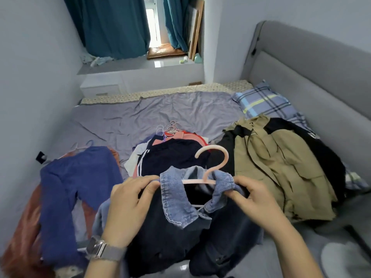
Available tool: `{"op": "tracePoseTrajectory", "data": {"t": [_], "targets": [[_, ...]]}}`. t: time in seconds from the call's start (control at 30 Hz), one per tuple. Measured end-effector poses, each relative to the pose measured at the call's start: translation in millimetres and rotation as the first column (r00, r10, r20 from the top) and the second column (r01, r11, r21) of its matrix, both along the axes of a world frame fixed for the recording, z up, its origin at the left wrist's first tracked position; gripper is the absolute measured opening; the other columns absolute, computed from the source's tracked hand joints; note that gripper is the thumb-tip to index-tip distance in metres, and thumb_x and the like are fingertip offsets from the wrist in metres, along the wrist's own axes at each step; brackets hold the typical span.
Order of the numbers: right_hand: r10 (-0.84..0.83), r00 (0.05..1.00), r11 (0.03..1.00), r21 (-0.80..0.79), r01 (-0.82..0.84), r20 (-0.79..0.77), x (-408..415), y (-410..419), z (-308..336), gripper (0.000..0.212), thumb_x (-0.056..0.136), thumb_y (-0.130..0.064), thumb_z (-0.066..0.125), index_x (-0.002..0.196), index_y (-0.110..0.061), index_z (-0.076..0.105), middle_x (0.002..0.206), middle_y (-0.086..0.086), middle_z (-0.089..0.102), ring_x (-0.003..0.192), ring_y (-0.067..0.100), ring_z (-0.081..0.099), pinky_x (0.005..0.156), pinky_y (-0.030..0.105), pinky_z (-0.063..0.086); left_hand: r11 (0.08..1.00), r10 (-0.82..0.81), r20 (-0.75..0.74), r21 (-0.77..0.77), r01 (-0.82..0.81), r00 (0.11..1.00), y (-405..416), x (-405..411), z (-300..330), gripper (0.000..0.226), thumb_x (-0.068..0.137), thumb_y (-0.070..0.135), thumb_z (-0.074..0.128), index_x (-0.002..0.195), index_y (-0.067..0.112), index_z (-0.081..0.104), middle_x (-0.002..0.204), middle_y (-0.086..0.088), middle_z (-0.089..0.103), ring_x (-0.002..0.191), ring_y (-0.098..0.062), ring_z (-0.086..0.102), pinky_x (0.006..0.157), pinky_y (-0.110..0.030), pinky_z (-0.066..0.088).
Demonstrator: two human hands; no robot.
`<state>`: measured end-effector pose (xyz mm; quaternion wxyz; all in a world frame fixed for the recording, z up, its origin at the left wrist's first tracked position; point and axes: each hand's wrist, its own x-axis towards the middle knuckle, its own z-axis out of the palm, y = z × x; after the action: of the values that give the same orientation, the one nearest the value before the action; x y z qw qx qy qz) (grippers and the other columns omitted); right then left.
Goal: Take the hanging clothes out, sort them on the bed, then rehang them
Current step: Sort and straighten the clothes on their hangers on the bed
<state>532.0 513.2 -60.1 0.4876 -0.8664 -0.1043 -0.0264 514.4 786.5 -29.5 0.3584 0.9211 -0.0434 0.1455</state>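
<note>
Pinching the denim jacket (180, 199) with left hand (128, 205) and right hand (255, 199), we see piles sorted beyond them; rehanging remains.

Teal curtains (112, 27), grey headboard (313, 69)

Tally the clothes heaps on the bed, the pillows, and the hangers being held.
Clothes heaps on the bed: 3, blue trousers, dark pile, khaki jacket
Pillows: 1
Hangers being held: 1, pink hanger, in the denim-collared jacket
Total: 5

3 clothes piles (172, 155) lie on the bed (180, 109), pillow (263, 101) behind.
</note>
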Motion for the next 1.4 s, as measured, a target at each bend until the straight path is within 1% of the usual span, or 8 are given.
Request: {"op": "tracePoseTrajectory", "data": {"t": [0.17,0.3,0.47,0.63,0.83,1.1,1.23,1.4], "targets": [[-0.139,0.985,0.982,0.117,0.150,-0.101,-31,-99,10,0.017,0.081,-0.012,0.071,0.076,-0.028,0.067,0.073,-0.002,0.066,0.070,0.010,0.058,0.068,0.025,0.047,0.978,-0.171,-0.044,-0.126,0.164,0.984,-86,10,2,0.022,0.083,0.051,0.041,0.093,0.062,0.057,0.094,0.039,0.060,0.092,0.008,0.053,0.079,-0.005,0.035],[-0.278,0.951,0.955,0.067,0.288,-0.136,-50,-176,10,0.005,0.079,-0.027,0.071,0.081,-0.025,0.067,0.076,-0.003,0.067,0.077,0.017,0.062,0.074,0.044,0.052,0.920,-0.388,-0.147,-0.124,0.372,0.910,-165,21,-8,0.027,0.080,0.055,0.043,0.104,0.051,0.055,0.098,0.027,0.062,0.089,-0.006,0.055,0.081,-0.027,0.041],[-0.360,0.929,0.933,-0.011,0.360,-0.093,-53,-250,14,0.007,0.078,-0.026,0.072,0.082,-0.027,0.067,0.081,-0.008,0.069,0.078,0.012,0.064,0.073,0.045,0.053,0.872,-0.480,-0.218,-0.226,0.434,0.850,-249,43,-17,0.026,0.075,0.057,0.049,0.091,0.042,0.063,0.083,0.006,0.066,0.080,-0.013,0.060,0.079,-0.042,0.048],[-0.297,0.953,0.952,-0.093,0.291,-0.065,-26,-300,19,0.019,0.078,-0.015,0.074,0.082,-0.033,0.068,0.086,-0.012,0.070,0.083,0.010,0.065,0.073,0.040,0.053,0.808,-0.554,-0.292,-0.415,0.418,0.780,-287,64,-16,0.023,0.067,0.049,0.061,0.078,0.031,0.069,0.076,0.003,0.070,0.070,-0.009,0.062,0.068,-0.031,0.050],[-0.337,0.938,0.941,-0.012,0.337,-0.088,38,-333,19,0.033,0.070,-0.004,0.079,0.082,-0.034,0.070,0.080,-0.014,0.071,0.081,0.004,0.066,0.075,0.022,0.050,0.835,-0.425,-0.306,-0.495,0.239,0.852,-298,123,-29,0.004,0.077,0.027,0.067,0.077,0.027,0.071,0.078,-0.004,0.071,0.071,-0.006,0.060,0.067,-0.019,0.045],[-0.355,0.933,0.920,-0.156,0.360,0.061,132,-375,23,0.057,0.077,-0.001,0.072,0.084,-0.056,0.060,0.091,-0.025,0.062,0.086,-0.002,0.057,0.076,0.005,0.038,0.831,-0.398,-0.296,-0.518,0.204,0.868,-355,200,-38,0.031,0.069,0.050,0.061,0.079,0.022,0.069,0.078,-0.014,0.066,0.068,-0.006,0.052,0.061,-0.022,0.041],[-0.336,0.910,0.916,-0.142,0.376,0.244,210,-398,62,0.024,0.081,-0.025,0.066,0.079,-0.048,0.060,0.091,-0.037,0.059,0.086,0.006,0.054,0.086,0.028,0.042,0.807,-0.310,-0.170,-0.567,0.164,0.936,-387,260,-12,0.011,0.085,0.025,0.064,0.077,0.020,0.069,0.070,0.008,0.066,0.066,0.002,0.052,0.061,-0.012,0.041],[-0.238,0.953,0.955,-0.133,0.264,0.187,335,-437,43,0.007,0.078,-0.045,0.053,0.079,-0.041,0.058,0.082,-0.029,0.062,0.088,0.010,0.055,0.088,0.035,0.040,0.938,-0.070,-0.060,-0.343,0.046,0.996,-414,356,-34,0.016,0.076,0.049,0.056,0.082,0.036,0.064,0.087,0.016,0.061,0.093,-0.008,0.056,0.091,-0.027,0.042]]}}
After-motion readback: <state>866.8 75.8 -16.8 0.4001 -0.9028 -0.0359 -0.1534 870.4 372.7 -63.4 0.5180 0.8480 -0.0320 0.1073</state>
